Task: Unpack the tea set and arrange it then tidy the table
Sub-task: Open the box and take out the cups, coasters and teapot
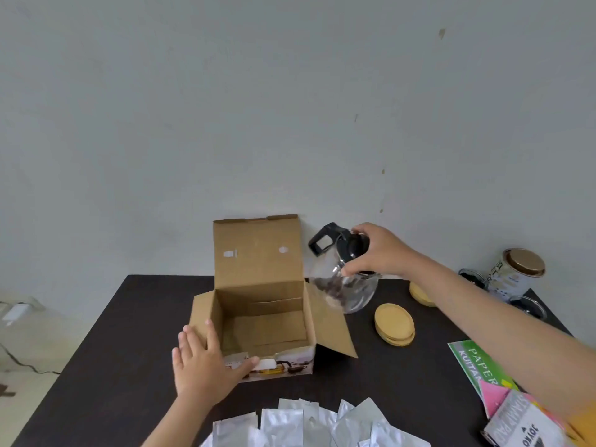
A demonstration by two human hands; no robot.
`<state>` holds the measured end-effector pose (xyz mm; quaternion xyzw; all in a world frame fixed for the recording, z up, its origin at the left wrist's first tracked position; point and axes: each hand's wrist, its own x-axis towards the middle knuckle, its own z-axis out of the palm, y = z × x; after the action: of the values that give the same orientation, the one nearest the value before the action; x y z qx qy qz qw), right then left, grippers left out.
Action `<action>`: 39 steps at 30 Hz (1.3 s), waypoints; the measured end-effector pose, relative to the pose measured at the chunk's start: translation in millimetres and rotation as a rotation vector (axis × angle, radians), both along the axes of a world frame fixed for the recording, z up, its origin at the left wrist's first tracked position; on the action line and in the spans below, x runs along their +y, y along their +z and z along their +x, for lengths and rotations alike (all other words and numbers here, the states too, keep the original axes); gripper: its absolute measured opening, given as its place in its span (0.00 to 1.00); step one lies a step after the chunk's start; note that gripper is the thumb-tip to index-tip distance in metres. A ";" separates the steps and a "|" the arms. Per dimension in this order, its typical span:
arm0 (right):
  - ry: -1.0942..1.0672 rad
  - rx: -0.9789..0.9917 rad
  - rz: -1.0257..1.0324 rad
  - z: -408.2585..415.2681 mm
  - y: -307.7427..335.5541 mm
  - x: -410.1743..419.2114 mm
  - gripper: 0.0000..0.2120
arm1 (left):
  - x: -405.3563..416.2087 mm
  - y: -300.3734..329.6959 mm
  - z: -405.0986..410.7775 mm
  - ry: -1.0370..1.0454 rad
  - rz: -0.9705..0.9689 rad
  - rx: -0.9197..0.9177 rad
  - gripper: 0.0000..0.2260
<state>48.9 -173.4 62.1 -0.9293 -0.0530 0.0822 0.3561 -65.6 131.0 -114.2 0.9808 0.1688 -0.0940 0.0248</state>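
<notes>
**Teapot up in the air, box held firm**

The right hand [377, 250] has the glass teapot [346, 282] by its black lid, fingers curled down over the top, and the pot hangs tilted just beyond the right flap of the cardboard box [261, 304], above the dark table [129, 366]. Its black handle points up and left, toward the wall. Something dark shows through the glass, but I cannot make out what it is.

The left hand [206, 359] sits on the box's near left corner, fingers spread flat along the left wall, thumb pressing the printed front panel. The box stands open, lid flap upright at the back, and its inside looks bare cardboard.

Just right of the box lies a small stack of round wooden coasters [394, 322], with another wooden disc [419, 293] farther back, partly behind the forearm. At the far right corner stands a tin with a gold lid [517, 269]. Silver foil pouches [309, 424] are scattered along the near edge, and a green paper pack [477, 359] lies under the right arm.
</notes>
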 end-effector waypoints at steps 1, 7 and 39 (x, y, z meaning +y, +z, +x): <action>-0.022 0.002 -0.022 4.6 -3.1 -6.4 0.38 | 9.6 2.4 0.3 0.001 0.000 0.007 0.59; -0.123 0.086 -0.139 31.9 -52.8 -20.5 0.46 | 54.6 9.0 15.9 -0.056 -0.041 -0.010 0.58; -0.289 -0.178 0.238 -45.0 -159.7 57.0 0.18 | 43.6 2.0 27.9 0.095 -0.153 0.037 0.56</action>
<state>4.0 -116.4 -97.6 -0.8822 0.0400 -0.0590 0.4655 -37.7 174.6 -112.2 0.9651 0.2079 -0.1233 0.1011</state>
